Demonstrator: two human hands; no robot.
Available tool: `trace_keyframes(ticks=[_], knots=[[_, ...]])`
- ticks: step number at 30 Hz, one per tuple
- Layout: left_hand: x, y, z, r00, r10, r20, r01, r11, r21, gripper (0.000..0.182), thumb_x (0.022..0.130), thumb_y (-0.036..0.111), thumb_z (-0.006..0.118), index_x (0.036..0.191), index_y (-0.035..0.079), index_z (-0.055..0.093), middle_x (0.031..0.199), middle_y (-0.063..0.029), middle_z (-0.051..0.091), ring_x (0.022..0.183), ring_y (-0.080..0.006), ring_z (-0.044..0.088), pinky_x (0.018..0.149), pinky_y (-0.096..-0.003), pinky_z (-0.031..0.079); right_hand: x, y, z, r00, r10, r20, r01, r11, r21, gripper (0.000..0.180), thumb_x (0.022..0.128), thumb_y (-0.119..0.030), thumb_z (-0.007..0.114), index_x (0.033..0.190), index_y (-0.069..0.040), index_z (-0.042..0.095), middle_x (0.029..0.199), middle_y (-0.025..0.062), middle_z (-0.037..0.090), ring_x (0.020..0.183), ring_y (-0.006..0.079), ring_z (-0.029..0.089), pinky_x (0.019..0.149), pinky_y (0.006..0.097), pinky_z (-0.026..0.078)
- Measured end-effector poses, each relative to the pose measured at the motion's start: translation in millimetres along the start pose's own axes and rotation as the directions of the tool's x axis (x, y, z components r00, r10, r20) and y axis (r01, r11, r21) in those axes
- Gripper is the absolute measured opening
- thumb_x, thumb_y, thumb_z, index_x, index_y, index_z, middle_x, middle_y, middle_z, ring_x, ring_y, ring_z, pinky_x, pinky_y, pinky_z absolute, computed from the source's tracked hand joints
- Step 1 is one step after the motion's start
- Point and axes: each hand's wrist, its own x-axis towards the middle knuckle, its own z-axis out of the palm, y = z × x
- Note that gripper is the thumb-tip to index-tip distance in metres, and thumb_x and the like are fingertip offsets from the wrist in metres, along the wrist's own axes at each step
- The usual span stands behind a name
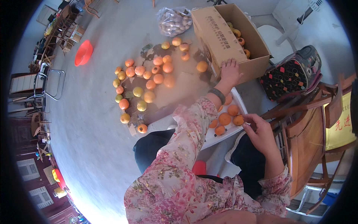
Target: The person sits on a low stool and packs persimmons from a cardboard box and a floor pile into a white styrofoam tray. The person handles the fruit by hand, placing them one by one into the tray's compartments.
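Observation:
My left hand (230, 73) is on the near edge of an open cardboard box (256, 68), its fingers over the flap and the thumb against the side. Persimmons (237, 33) lie inside the box. Below it is a white foam tray (237, 96) with several orange persimmons (224, 119), partly hidden by my left arm. At the tray's right edge, my right hand (258, 133) has thumb and forefinger close together beside one persimmon (238, 120); whether they pinch it or something small is unclear. Many orange and yellow-green persimmons (139, 70) are spread on the floor.
A clear plastic bag of round brownish things (174, 21) is beside the box. To the right are a patterned bag (292, 75), a wooden chair (307, 142) and a white stand base (275, 42). A red basin (84, 53) sits farther off on the left.

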Motion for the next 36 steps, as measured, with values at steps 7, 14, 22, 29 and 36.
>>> trace_keyframes(ticks=[7, 14, 22, 29, 36], knots=[[21.1, -102.7, 10.7, 0.855, -0.184, -0.484, -0.122, 0.837, -0.534, 0.030, 0.091, 0.023, 0.057, 0.107, -0.001, 0.066, 0.099, -0.0224, 0.064, 0.102, -0.0389, 0.060, 0.092, -0.0443, 0.047, 0.0, 2.1, -1.3, 0.997, 0.074, 0.017, -0.073, 0.996, -0.041, 0.030, 0.087, -0.011, 0.069, 0.114, 0.000, 0.064, 0.110, 0.0194, 0.067, 0.104, 0.0337, 0.065, 0.091, 0.0384, 0.051], [6.1, -244.7, 79.5, 0.963, -0.267, 0.020, 0.267, 0.964, 0.016, 0.063, 0.079, 0.010, 0.069, 0.138, 0.008, 0.046, 0.138, -0.0185, 0.048, 0.124, -0.0406, 0.049, 0.095, -0.0459, 0.049, -1.8, -1.1, -10.3, 0.994, 0.094, 0.057, -0.088, 0.991, -0.096, 0.033, 0.085, -0.009, 0.070, 0.116, -0.002, 0.064, 0.111, 0.0180, 0.067, 0.105, 0.0348, 0.064, 0.091, 0.0394, 0.050], [36.6, -214.5, 108.7, 0.932, -0.128, 0.340, 0.032, 0.961, 0.274, 0.074, 0.074, 0.007, 0.071, 0.141, 0.020, 0.042, 0.145, -0.0144, 0.041, 0.132, -0.0368, 0.045, 0.094, -0.0452, 0.053, 13.3, 9.9, -15.3, 0.982, 0.162, 0.101, -0.151, 0.982, -0.114, 0.035, 0.082, -0.007, 0.072, 0.116, -0.003, 0.064, 0.110, 0.0160, 0.067, 0.103, 0.0346, 0.063, 0.089, 0.0389, 0.050], [41.2, -223.1, 96.8, 0.905, -0.109, 0.412, 0.089, 0.994, 0.066, 0.071, 0.072, 0.006, 0.072, 0.137, 0.014, 0.044, 0.137, -0.0178, 0.046, 0.124, -0.0408, 0.049, 0.095, -0.0446, 0.051, 20.4, 12.4, -20.6, 0.981, 0.165, 0.105, -0.154, 0.982, -0.105, 0.035, 0.081, -0.006, 0.072, 0.114, -0.001, 0.064, 0.110, 0.0156, 0.068, 0.101, 0.0338, 0.063, 0.089, 0.0389, 0.050], [-0.3, -228.3, 63.6, 0.909, -0.368, -0.197, 0.213, 0.814, -0.541, 0.088, 0.063, 0.009, 0.085, 0.138, 0.008, 0.040, 0.132, -0.0166, 0.049, 0.122, -0.0333, 0.051, 0.102, -0.0415, 0.047, 7.1, 5.2, -28.1, 0.994, 0.070, 0.084, -0.063, 0.995, -0.083, 0.036, 0.082, -0.007, 0.071, 0.117, -0.002, 0.063, 0.109, 0.0169, 0.067, 0.102, 0.0357, 0.062, 0.089, 0.0404, 0.050]])
